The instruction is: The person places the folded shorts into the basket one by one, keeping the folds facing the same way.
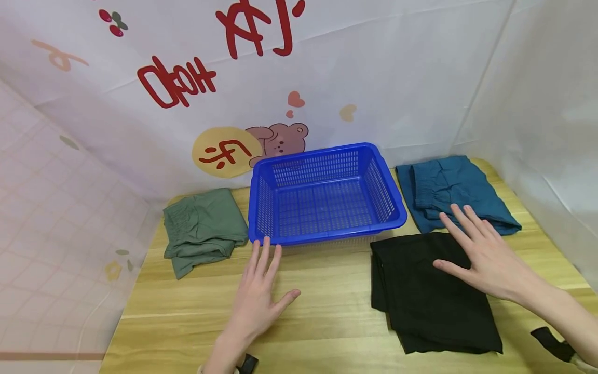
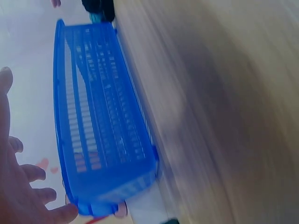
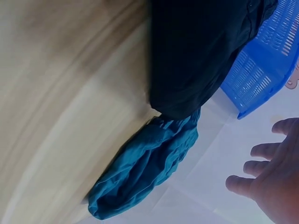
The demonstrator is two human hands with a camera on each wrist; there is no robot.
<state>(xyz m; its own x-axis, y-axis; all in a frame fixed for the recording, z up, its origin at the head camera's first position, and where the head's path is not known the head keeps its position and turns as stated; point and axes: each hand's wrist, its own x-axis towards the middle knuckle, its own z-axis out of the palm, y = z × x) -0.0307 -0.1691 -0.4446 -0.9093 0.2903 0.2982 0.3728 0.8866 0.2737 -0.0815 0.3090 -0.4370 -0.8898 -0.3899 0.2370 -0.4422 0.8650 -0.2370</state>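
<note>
In the head view my left hand (image 1: 258, 295) hovers in front of a blue plastic basket (image 1: 322, 241), fingers spread and holding nothing. The left wrist view shows the basket (image 2: 103, 102) close by that hand (image 2: 23, 186). My right hand (image 1: 490, 259), fingers also spread and empty, is over a folded black garment (image 1: 430, 296). Behind that lies a folded teal garment (image 1: 448, 182) with a gathered waistband. A folded green garment (image 1: 201, 228), also with a gathered waistband, lies left of the basket. No clothing shows inside the basket.
The things stand on a wood-grain table (image 1: 187, 322). A white printed sheet (image 1: 397, 67) with red lettering and a bear hangs behind it and continues along both sides. A black strap (image 1: 551, 344) is at the right wrist.
</note>
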